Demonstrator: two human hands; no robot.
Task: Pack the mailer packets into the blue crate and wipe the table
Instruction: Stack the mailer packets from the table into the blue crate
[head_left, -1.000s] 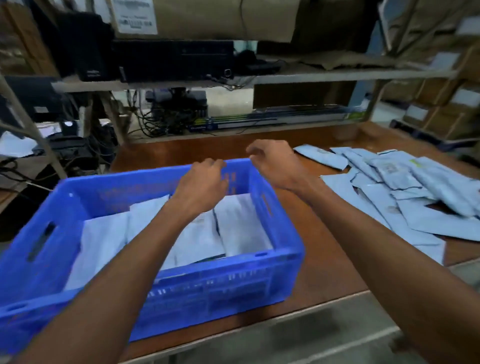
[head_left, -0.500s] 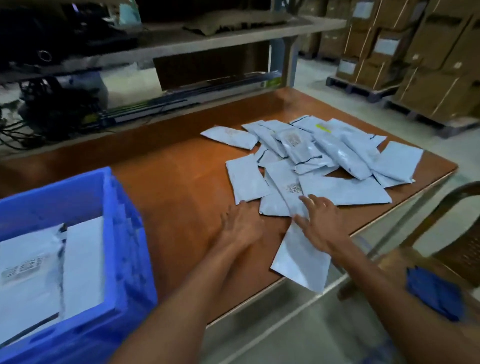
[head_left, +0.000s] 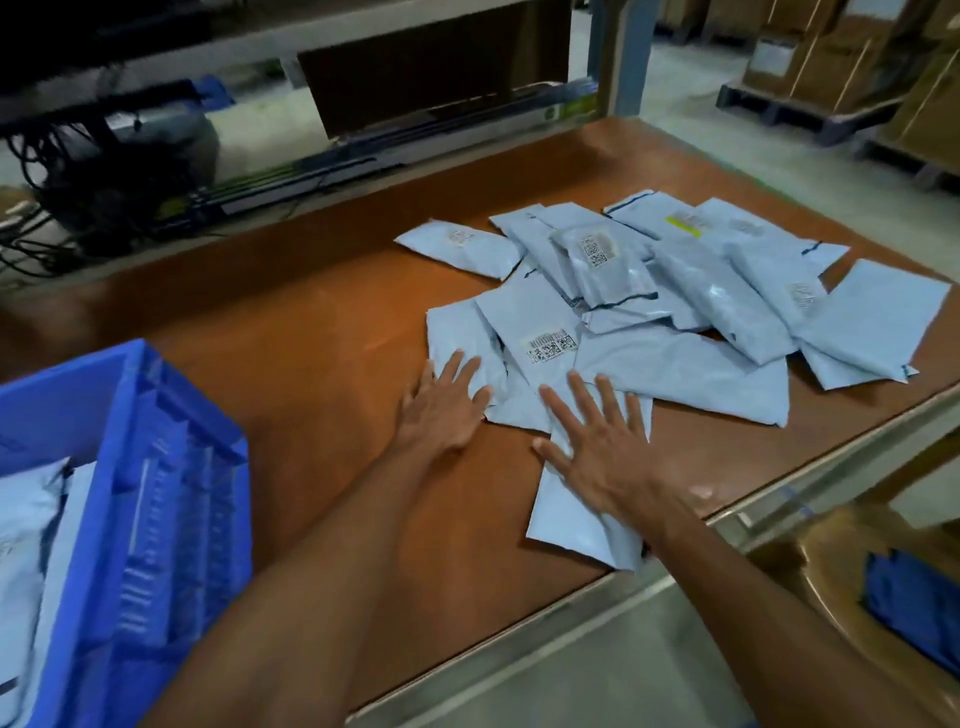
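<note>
Clearly I am mid-packing: the brown table (head_left: 311, 338) carries the blue crate (head_left: 171, 467) at its left end, partly filled, and a loose pile of mailer packets (head_left: 691, 312) well apart to the right. Wiping comes later, I judge. Next I need to gather several packets into one stack and carry them across to the crate. My left hand (head_left: 441, 410) lies flat, fingers spread, tips on the pile's near-left edge, gripping nothing. My right hand (head_left: 602, 452) is likewise splayed flat, pressing the nearest packet (head_left: 571, 525), which reaches the table's front edge.
</note>
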